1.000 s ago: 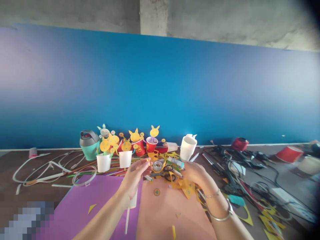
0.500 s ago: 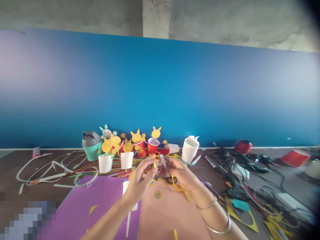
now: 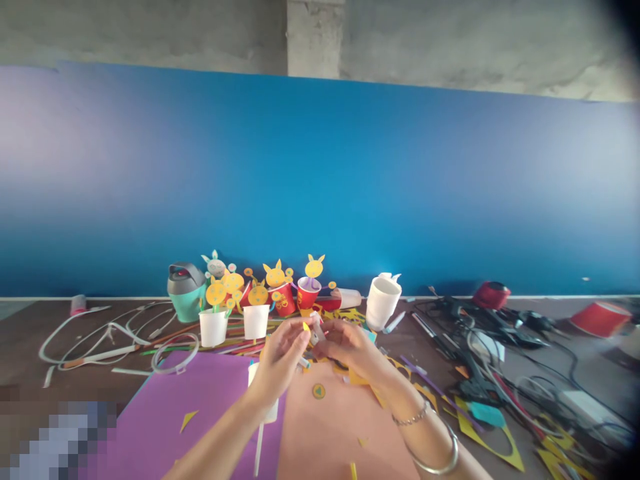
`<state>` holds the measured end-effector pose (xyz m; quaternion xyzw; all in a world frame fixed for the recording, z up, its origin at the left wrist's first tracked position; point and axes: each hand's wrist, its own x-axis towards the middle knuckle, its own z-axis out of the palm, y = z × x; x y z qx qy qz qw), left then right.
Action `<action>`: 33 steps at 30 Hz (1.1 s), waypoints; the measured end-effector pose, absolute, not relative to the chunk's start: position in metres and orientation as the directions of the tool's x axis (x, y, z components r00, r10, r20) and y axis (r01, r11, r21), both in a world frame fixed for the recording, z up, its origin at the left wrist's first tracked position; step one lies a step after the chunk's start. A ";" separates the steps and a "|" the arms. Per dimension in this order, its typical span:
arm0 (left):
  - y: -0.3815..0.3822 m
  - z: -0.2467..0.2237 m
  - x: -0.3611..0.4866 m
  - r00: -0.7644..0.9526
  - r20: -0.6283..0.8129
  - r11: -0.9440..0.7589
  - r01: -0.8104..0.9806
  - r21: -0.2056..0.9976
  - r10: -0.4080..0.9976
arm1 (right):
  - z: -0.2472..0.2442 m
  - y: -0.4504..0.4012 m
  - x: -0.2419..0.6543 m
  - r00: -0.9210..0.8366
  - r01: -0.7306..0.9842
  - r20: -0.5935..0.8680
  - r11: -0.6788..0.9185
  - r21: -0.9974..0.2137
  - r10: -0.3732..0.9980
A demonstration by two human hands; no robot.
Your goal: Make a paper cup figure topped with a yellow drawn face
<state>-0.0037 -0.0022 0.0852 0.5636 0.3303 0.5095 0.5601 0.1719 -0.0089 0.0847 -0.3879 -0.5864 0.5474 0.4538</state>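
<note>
My left hand (image 3: 285, 357) pinches a small yellow paper piece (image 3: 306, 327) between thumb and fingers. Close beside it, my right hand (image 3: 346, 342) has its fingers closed on a small whitish strip (image 3: 316, 328), and the fingertips of both hands nearly meet. Below them lies a small round yellow disc (image 3: 319, 391) on the salmon-coloured sheet (image 3: 335, 433). A purple sheet (image 3: 150, 427) is under my left forearm. Partly hidden behind that forearm is a white cup (image 3: 271, 411) with a white stick (image 3: 259, 450).
Behind my hands stand white cups (image 3: 213, 328) and red cups (image 3: 307, 293) with yellow paper animal figures. A teal-grey container (image 3: 187, 293) is at the back left, a white cup (image 3: 383, 303) at the back right. Cables (image 3: 500, 327) and yellow scraps (image 3: 515, 453) cover the right side.
My hands have come closer together, and the right fingers have curled in around the whitish strip, which has shifted left. The view has shifted slightly.
</note>
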 end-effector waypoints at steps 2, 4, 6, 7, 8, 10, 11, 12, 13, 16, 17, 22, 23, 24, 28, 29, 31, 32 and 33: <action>0.000 0.085 -0.005 0.221 0.190 -0.145 -0.207 0.968 0.957 | 0.083 -0.008 0.172 -0.317 -0.031 0.113 0.108 -0.994 0.942; 0.002 0.083 -0.006 0.222 0.198 -0.151 -0.211 0.966 0.955 | 0.080 -0.005 0.171 -0.304 0.000 0.120 0.126 -0.992 0.945; 0.002 0.081 -0.007 0.234 0.243 -0.213 -0.146 0.966 0.942 | 0.076 -0.002 0.169 -0.266 0.020 0.126 0.136 -0.990 0.956; 0.001 0.081 -0.007 0.237 0.286 -0.275 -0.081 0.958 0.928 | 0.075 -0.001 0.168 -0.250 0.027 0.131 0.142 -0.989 0.959; 0.000 0.081 -0.007 0.248 0.342 -0.352 -0.005 0.936 0.907 | 0.073 -0.001 0.168 -0.232 0.038 0.138 0.151 -0.988 0.963; -0.004 0.081 -0.006 0.301 0.445 -0.495 0.115 0.861 0.844 | 0.072 0.000 0.168 -0.197 0.082 0.158 0.177 -0.981 0.968; -0.005 0.081 -0.005 0.334 0.477 -0.545 0.145 0.826 0.813 | 0.072 -0.001 0.168 -0.188 0.115 0.177 0.200 -0.973 0.966; -0.007 0.080 -0.004 0.363 0.494 -0.575 0.158 0.803 0.790 | 0.072 -0.001 0.169 -0.186 0.148 0.200 0.228 -0.962 0.962; -0.008 0.080 -0.003 0.382 0.499 -0.587 0.160 0.793 0.778 | 0.072 -0.001 0.169 -0.190 0.174 0.222 0.255 -0.951 0.956; -0.010 0.077 -0.002 0.395 0.491 -0.589 0.177 0.789 0.776 | 0.073 -0.002 0.170 -0.205 0.213 0.255 0.297 -0.931 0.945; -0.011 0.076 -0.002 0.400 0.492 -0.595 0.188 0.782 0.773 | 0.074 -0.003 0.170 -0.204 0.222 0.258 0.302 -0.927 0.944; -0.010 0.073 -0.003 0.371 0.499 -0.594 0.211 0.776 0.783 | 0.076 -0.004 0.170 -0.206 0.284 0.263 0.315 -0.906 0.943; -0.010 0.073 -0.003 0.346 0.486 -0.571 0.210 0.793 0.802 | 0.076 -0.004 0.170 -0.208 0.295 0.253 0.307 -0.905 0.945; -0.009 0.074 -0.004 0.324 0.464 -0.540 0.202 0.817 0.824 | 0.076 -0.004 0.170 -0.212 0.307 0.242 0.299 -0.903 0.947; -0.008 0.075 -0.004 0.274 0.401 -0.444 0.118 0.888 0.874 | 0.079 -0.006 0.169 -0.218 0.355 0.211 0.279 -0.892 0.953; -0.008 0.076 -0.004 0.266 0.416 -0.456 0.112 0.883 0.870 | 0.079 -0.007 0.169 -0.216 0.353 0.208 0.275 -0.894 0.954; -0.009 0.077 -0.004 0.272 0.461 -0.507 0.131 0.852 0.845 | 0.080 -0.007 0.168 -0.216 0.329 0.210 0.273 -0.904 0.954; -0.010 0.077 -0.003 0.290 0.476 -0.530 0.147 0.836 0.831 | 0.080 -0.007 0.168 -0.217 0.313 0.218 0.279 -0.908 0.951; -0.010 0.077 -0.003 0.313 0.482 -0.546 0.159 0.823 0.818 | 0.080 -0.007 0.168 -0.217 0.299 0.231 0.290 -0.909 0.948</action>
